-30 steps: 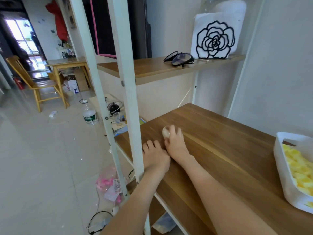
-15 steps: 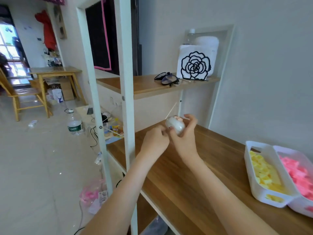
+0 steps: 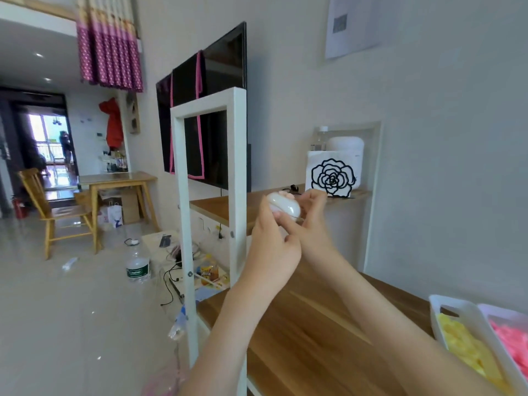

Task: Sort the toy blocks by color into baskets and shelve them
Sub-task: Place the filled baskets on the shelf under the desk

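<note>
Yellow blocks (image 3: 463, 347) lie in a white basket (image 3: 457, 305) on the near right of the wooden shelf (image 3: 314, 338). Pink blocks (image 3: 511, 341) fill the second basket (image 3: 503, 311), just beside it. Farther in, above the shelf, the left hand (image 3: 271, 250) and right hand (image 3: 311, 224) curl their fingers round one white rounded object (image 3: 283, 205).

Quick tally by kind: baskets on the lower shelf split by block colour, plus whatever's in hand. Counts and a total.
White plastic basket of yellow blocks: 1
White plastic basket of pink blocks: 1
Small white rounded object with a pink top, gripped by left hand and right hand: 1
Total: 3
</note>
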The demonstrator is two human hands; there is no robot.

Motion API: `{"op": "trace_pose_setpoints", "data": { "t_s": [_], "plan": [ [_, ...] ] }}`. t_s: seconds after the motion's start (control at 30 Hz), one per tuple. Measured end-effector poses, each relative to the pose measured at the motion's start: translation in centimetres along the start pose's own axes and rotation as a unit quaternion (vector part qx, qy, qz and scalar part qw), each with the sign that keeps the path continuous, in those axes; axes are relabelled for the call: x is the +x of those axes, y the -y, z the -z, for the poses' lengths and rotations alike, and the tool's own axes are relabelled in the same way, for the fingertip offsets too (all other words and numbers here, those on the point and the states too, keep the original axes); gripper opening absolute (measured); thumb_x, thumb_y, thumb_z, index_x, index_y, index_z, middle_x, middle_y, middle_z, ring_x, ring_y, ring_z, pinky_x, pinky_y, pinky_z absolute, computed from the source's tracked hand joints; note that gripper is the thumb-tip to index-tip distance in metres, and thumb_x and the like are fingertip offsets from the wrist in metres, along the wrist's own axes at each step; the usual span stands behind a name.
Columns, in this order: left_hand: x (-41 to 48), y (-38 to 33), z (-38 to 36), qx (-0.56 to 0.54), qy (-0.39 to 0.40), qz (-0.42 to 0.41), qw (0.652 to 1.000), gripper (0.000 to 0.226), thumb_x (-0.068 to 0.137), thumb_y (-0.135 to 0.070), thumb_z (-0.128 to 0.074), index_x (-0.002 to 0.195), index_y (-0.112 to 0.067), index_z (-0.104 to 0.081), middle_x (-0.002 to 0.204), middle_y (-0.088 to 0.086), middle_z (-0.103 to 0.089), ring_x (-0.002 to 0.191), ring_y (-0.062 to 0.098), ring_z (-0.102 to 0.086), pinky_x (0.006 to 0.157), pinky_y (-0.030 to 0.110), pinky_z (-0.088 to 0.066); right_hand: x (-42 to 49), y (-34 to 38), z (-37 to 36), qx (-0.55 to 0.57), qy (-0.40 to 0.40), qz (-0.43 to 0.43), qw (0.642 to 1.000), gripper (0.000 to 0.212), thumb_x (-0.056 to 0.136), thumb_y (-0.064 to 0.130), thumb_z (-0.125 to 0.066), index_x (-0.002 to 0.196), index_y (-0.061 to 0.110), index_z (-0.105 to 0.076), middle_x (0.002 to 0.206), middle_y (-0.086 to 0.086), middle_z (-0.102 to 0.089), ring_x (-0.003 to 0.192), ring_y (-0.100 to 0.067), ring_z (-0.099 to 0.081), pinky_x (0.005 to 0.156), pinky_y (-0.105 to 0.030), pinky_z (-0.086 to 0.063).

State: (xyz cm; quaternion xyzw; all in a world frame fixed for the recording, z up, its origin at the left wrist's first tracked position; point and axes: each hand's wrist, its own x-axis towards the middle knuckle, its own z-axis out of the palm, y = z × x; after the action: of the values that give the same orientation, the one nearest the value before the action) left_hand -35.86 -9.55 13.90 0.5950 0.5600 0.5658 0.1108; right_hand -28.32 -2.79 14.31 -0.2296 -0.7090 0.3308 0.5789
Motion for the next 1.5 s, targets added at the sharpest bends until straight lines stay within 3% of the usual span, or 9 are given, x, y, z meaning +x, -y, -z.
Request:
{"op": "trace_pose_setpoints", "data": {
  "t_s": [0.23,0.33,0.43,0.63,0.77,0.93,1.13,1.33,1.5],
  "plan": [
    [0.7,-0.1,0.3,0.157,-0.028,0.022,0.987,0.058,0.096,-0.016,-0.038,0.151,-0.013,-0.018,0.158,-0.002,-0.011,0.137,0.019,-0.031,0.109,0.036,-0.037,2.2,0.6,-1.6,-0.134,0.063,-0.021,0.989,0.027,0.09,0.011,-0.057,0.101,0.014,-0.032,0.077,0.007,-0.045,0.061,-0.003,-0.041,0.055,-0.005,-0.034],
    [0.3,0.0,0.5,0.193,-0.036,0.011,0.981,0.051,0.095,-0.012,-0.036,0.146,-0.009,-0.031,0.154,0.002,-0.023,0.132,0.019,-0.037,0.106,0.035,-0.038,2.2,-0.2,-1.6,-0.193,0.061,-0.007,0.979,0.028,0.09,0.023,-0.055,0.112,0.025,-0.039,0.087,0.01,-0.054,0.08,-0.009,-0.052,0.083,-0.004,-0.032],
    [1.1,-0.5,0.6,0.239,-0.046,0.032,0.969,0.04,0.096,-0.017,-0.036,0.134,-0.008,-0.042,0.133,0.006,-0.047,0.113,0.023,-0.05,0.086,0.033,-0.043,1.2,-1.1,-0.8,-0.219,0.063,-0.005,0.974,0.041,0.085,0.039,-0.048,0.126,0.042,-0.042,0.104,0.014,-0.058,0.103,-0.018,-0.053,0.099,-0.046,-0.037],
    [-0.9,-1.5,-1.3,0.249,-0.049,0.02,0.967,0.056,0.095,-0.016,-0.041,0.148,-0.006,-0.025,0.158,0.008,-0.016,0.131,0.027,-0.039,0.098,0.036,-0.041,-3.8,0.3,3.2,-0.279,0.079,0.023,0.957,0.068,0.091,0.009,-0.051,0.146,0.035,-0.023,0.148,0.011,-0.033,0.133,-0.012,-0.028,0.11,-0.034,-0.021],
    [-5.6,-1.3,-4.6,0.123,-0.098,0.001,0.988,0.041,0.098,-0.02,-0.039,0.138,-0.012,-0.044,0.147,0.005,-0.037,0.119,0.023,-0.052,0.087,0.026,-0.042,-9.3,-1.0,7.8,-0.336,0.118,-0.071,0.932,0.068,0.091,0.009,-0.052,0.147,0.031,-0.02,0.144,0.002,-0.033,0.128,-0.017,-0.03,0.106,-0.035,-0.029],
    [-9.4,-0.4,-11.5,0.057,0.142,0.163,0.975,0.028,0.098,-0.023,-0.04,0.113,-0.012,-0.061,0.11,0.004,-0.064,0.085,0.013,-0.056,0.072,0.024,-0.047,-17.5,-3.9,15.4,-0.427,0.039,-0.224,0.875,0.063,0.088,0.011,-0.053,0.146,0.019,-0.028,0.144,-0.003,-0.04,0.133,-0.021,-0.036,0.107,-0.03,-0.031],
    [-14.5,-1.1,-18.3,-0.103,0.365,0.38,0.844,0.04,0.096,-0.019,-0.04,0.131,-0.002,-0.048,0.113,0.015,-0.06,0.081,0.021,-0.069,0.062,0.027,-0.059,-22.5,-3.4,19.4,-0.429,-0.007,-0.337,0.838,0.057,0.094,0.014,-0.049,0.145,0.011,-0.023,0.142,-0.009,-0.038,0.123,-0.024,-0.046,0.095,-0.031,-0.038],
    [-16.1,-1.1,-18.8,-0.127,0.34,0.415,0.834,0.038,0.098,-0.021,-0.038,0.131,-0.005,-0.046,0.107,0.015,-0.061,0.081,0.023,-0.068,0.053,0.026,-0.056,-23.4,-3.4,19.2,-0.445,-0.036,-0.344,0.826,0.037,0.093,0.008,-0.045,0.129,0.008,-0.042,0.126,-0.013,-0.049,0.113,-0.028,-0.051,0.09,-0.033,-0.042],
    [-16.8,1.2,-18.0,-0.01,0.258,0.41,0.875,0.041,0.101,-0.036,-0.033,0.101,-0.003,-0.057,0.091,0.01,-0.064,0.083,0.024,-0.068,0.08,0.037,-0.058,-24.1,-1.3,16.8,-0.488,-0.055,-0.306,0.816,0.024,0.096,0.02,-0.037,0.075,0.014,-0.047,0.074,-0.002,-0.055,0.072,-0.022,-0.054,0.063,-0.031,-0.043]
  ]
}}
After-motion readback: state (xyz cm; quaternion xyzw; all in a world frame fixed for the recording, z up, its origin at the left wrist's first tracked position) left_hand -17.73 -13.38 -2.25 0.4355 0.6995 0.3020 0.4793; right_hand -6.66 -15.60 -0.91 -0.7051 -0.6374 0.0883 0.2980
